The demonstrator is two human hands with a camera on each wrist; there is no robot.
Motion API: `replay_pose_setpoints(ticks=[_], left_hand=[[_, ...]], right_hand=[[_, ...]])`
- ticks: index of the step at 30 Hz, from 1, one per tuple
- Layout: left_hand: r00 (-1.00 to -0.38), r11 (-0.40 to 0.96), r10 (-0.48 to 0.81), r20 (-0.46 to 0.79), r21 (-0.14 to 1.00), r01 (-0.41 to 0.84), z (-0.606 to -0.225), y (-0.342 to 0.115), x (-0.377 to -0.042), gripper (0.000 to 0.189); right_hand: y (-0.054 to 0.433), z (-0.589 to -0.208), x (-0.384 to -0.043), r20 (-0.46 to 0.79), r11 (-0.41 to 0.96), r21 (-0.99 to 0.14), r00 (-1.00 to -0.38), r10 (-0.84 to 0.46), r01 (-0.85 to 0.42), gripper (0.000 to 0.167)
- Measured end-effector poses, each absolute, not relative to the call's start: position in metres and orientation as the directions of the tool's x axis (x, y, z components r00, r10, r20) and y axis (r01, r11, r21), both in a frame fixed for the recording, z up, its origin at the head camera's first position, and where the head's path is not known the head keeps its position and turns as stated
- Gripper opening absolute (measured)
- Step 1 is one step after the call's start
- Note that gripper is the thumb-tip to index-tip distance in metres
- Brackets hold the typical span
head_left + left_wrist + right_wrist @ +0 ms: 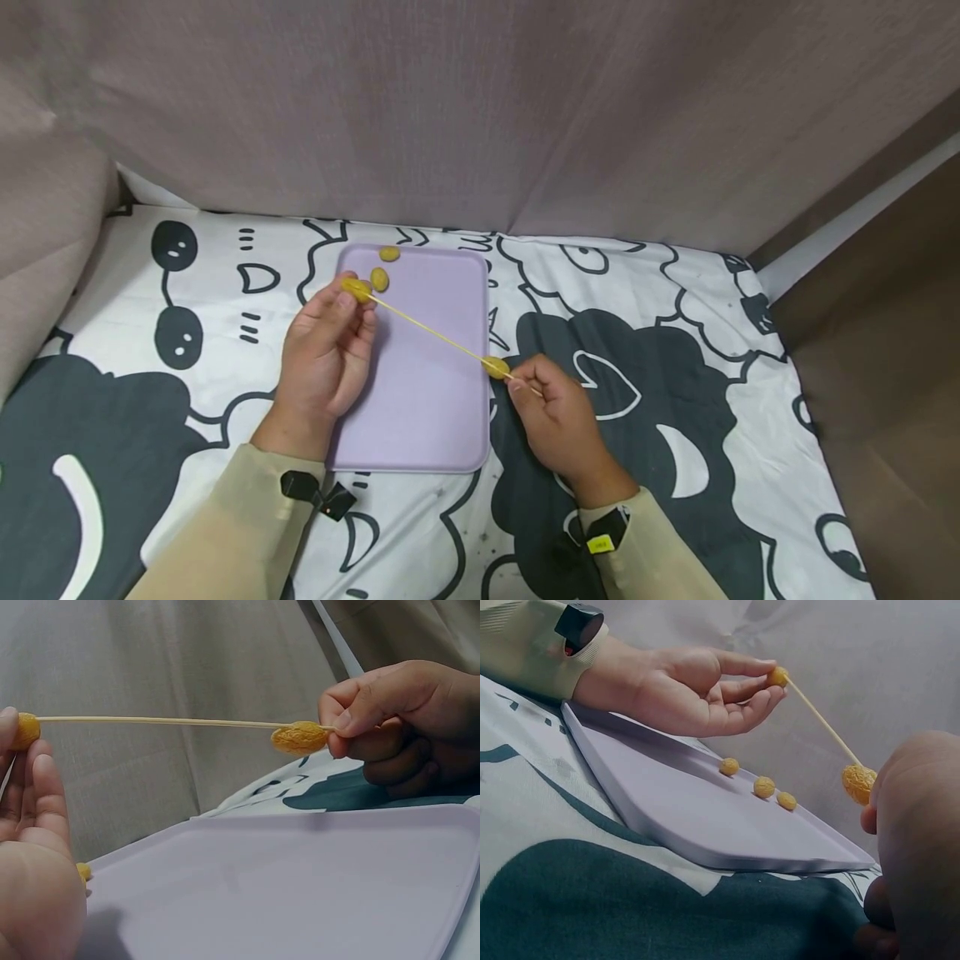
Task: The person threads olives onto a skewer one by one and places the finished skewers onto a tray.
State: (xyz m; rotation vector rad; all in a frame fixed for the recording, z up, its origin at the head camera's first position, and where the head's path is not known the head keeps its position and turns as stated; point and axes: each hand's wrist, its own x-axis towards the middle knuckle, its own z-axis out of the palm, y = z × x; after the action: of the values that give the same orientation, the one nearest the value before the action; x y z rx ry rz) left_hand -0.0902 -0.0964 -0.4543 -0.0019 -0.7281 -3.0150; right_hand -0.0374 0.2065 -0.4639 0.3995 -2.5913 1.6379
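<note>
A thin wooden skewer (427, 329) spans the space between my hands, over a lilac tray (427, 417). My right hand (555, 417) pinches the skewer near its right end, thumb against forefinger. Just beyond those fingertips, a wrinkled yellow dried fruit (299, 738) is threaded on the stick. With thumb and fingers, my left hand (322, 350) pinches another such fruit (357, 289), and the skewer's far end meets it. How deep the tip sits in it I cannot tell. Loose fruits (763, 787) lie on the tray, three showing in the right wrist view.
The tray lies on a white cloth (225, 358) with dark cartoon prints. Grey-brown fabric (480, 117) rises behind it like a curtain. At the right stands a brown surface (885, 358). Dark devices (300, 486) are strapped at both wrists over beige sleeves.
</note>
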Motion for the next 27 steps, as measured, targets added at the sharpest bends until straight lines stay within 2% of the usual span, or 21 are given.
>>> replay_pose_setpoints(ticks=[8,20,27], left_hand=[[-0.997,-0.873,-0.034,0.07,0.483,0.064,-0.4555,-0.0961,-0.0898,0.018],[-0.993,-0.791,-0.083,0.08,0.6,0.114,-0.4551,-0.0922,-0.0862,0.019],[-0.99,-0.772,-0.097,0.105,0.62,0.142,-0.4553,-0.0896,-0.0859,0.021]], right_hand=[[0.2061,-0.4646,-0.0378,0.176,0.391,-0.888,-0.964,-0.199,-0.243,0.008],[0.2051,-0.4636,-0.0374,0.173,0.406,-0.883,-0.968,-0.184,-0.235,0.009],[0.2064,-0.4632,-0.0376,0.169,0.398,-0.888,-0.969,-0.181,-0.229,0.009]])
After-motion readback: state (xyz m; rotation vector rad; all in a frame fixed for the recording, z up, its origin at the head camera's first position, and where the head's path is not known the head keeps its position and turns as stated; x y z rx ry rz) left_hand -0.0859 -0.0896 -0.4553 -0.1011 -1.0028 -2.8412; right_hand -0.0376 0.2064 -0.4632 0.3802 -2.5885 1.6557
